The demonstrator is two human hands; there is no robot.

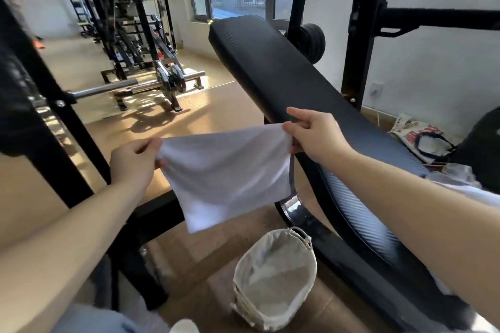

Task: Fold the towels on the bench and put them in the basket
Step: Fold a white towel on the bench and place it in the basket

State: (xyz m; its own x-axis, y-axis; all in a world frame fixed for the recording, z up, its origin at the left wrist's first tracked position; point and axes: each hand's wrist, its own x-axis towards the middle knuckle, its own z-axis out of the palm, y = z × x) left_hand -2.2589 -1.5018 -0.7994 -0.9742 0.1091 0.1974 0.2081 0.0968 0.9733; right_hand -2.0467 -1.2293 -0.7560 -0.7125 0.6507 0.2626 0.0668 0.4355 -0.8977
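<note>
The left hand (132, 161) and the right hand (315, 136) each pinch a top corner of the white towel (227, 173); it hangs in the air left of the bench (270, 67), above the basket (276, 281) on the near floor.

Between left hand (132, 162) and right hand (316, 138), towel (227, 170), above basket (276, 254) on floor (216, 105). Right of both, bench (270, 67). Beyond bench, bag (422, 138); far left, barbell (108, 89).

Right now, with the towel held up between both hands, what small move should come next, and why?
Probably bring the left hand across to the right hand, corner to corner, to halve the towel. It hangs spread in the air, pinched at its two top corners, and looks too wide for the basket on the floor below.
</note>
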